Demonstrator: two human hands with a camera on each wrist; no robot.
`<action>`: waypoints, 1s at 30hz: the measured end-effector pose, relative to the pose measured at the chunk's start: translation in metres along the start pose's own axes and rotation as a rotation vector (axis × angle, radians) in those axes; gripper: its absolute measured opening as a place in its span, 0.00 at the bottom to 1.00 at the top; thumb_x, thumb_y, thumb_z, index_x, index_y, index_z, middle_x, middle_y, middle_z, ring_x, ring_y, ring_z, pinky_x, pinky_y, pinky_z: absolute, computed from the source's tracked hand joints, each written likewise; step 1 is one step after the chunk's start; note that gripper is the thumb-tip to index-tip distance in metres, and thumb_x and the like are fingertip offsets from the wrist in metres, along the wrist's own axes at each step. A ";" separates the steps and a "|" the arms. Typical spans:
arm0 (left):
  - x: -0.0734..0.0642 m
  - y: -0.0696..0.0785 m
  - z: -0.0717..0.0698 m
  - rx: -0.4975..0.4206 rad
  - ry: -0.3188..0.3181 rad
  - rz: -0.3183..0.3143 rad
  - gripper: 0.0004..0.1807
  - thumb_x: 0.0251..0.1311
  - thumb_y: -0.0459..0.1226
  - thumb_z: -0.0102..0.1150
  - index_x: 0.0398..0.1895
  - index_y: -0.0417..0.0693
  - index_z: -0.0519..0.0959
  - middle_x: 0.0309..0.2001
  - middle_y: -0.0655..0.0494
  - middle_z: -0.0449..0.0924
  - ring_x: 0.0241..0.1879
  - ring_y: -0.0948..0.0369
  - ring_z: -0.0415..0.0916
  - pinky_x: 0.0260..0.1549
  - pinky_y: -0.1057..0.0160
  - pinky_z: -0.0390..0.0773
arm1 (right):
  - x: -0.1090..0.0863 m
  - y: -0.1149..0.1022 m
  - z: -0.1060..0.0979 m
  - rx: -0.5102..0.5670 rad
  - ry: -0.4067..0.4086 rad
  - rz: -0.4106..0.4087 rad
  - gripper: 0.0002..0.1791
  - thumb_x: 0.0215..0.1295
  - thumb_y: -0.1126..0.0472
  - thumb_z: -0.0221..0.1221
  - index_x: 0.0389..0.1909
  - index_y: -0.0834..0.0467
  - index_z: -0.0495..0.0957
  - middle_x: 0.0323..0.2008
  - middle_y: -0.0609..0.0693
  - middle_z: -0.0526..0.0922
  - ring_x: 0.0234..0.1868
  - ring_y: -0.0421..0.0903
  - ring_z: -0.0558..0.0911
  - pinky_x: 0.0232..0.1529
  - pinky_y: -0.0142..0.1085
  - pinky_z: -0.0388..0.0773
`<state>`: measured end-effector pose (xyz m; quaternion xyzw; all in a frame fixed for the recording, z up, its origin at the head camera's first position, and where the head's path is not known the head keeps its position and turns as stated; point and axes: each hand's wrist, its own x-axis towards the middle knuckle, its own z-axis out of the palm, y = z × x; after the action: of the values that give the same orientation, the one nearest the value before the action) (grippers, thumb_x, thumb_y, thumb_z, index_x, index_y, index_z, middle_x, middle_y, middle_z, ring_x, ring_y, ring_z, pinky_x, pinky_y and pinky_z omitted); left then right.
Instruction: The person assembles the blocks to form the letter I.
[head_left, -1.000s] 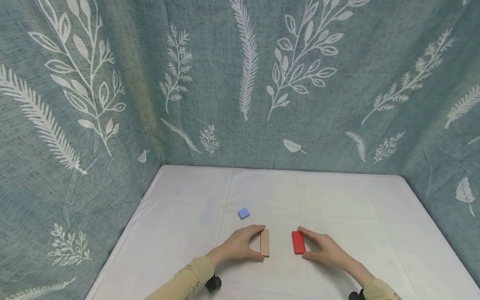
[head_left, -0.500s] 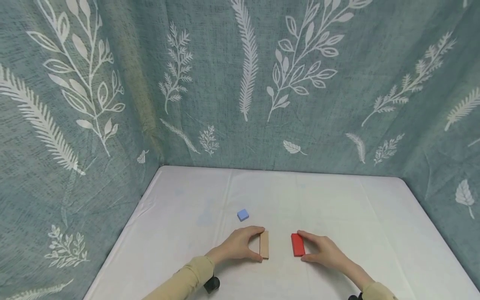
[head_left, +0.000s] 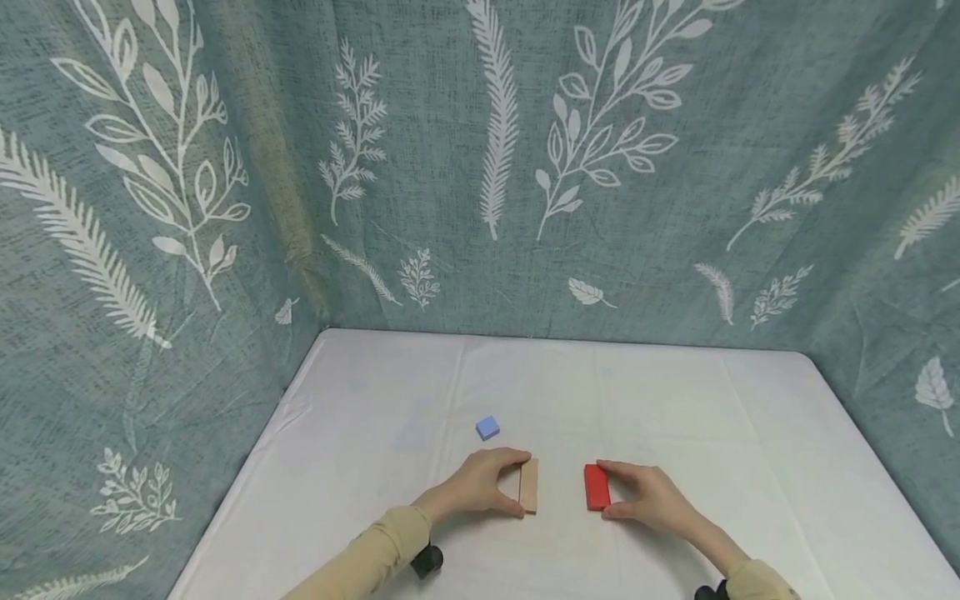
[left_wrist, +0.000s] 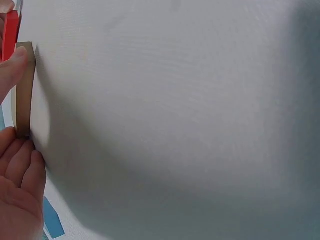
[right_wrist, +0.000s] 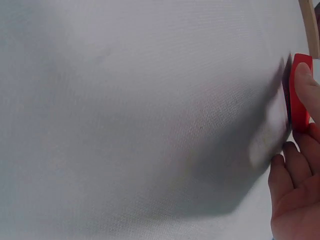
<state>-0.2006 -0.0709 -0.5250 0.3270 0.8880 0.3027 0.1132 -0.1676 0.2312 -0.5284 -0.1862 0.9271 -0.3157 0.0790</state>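
A plain wooden block (head_left: 529,486), long and narrow, stands near the middle of the white table. My left hand (head_left: 477,483) pinches it by its two ends, thumb at the near end and fingers at the far one. To its right, across a short gap, is a red block (head_left: 597,487) of similar shape. My right hand (head_left: 651,499) pinches that one the same way, from the right side. In the left wrist view the thumb (left_wrist: 14,66) presses on one end of the wooden block. The right wrist view shows a dark shadow beside the red block.
A small blue block (head_left: 487,428) lies behind the left hand, apart from both hands. White cloth covers the table (head_left: 690,400). A green curtain (head_left: 450,167) with white leaf prints hangs along the back and sides.
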 end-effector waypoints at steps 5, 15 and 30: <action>0.002 0.002 -0.002 -0.005 -0.005 -0.006 0.43 0.40 0.46 0.76 0.62 0.42 0.71 0.61 0.50 0.75 0.62 0.52 0.70 0.64 0.55 0.69 | -0.002 -0.004 -0.005 0.012 0.013 -0.005 0.38 0.44 0.52 0.73 0.58 0.62 0.75 0.55 0.58 0.80 0.58 0.58 0.77 0.56 0.52 0.76; 0.001 0.003 -0.001 0.010 -0.004 -0.007 0.42 0.39 0.46 0.76 0.61 0.42 0.72 0.60 0.50 0.76 0.62 0.53 0.71 0.64 0.55 0.69 | -0.008 -0.013 -0.012 0.061 0.035 -0.024 0.37 0.45 0.53 0.73 0.58 0.62 0.75 0.55 0.57 0.80 0.57 0.58 0.78 0.53 0.50 0.79; 0.000 0.004 -0.001 0.002 -0.003 -0.002 0.42 0.39 0.46 0.77 0.61 0.42 0.72 0.60 0.50 0.76 0.61 0.52 0.72 0.64 0.55 0.69 | -0.018 -0.033 -0.016 0.076 0.043 -0.033 0.38 0.44 0.46 0.72 0.58 0.58 0.76 0.54 0.51 0.82 0.56 0.55 0.79 0.51 0.52 0.79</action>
<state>-0.1995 -0.0690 -0.5219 0.3269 0.8884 0.3012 0.1147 -0.1454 0.2232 -0.4951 -0.1917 0.9126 -0.3559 0.0606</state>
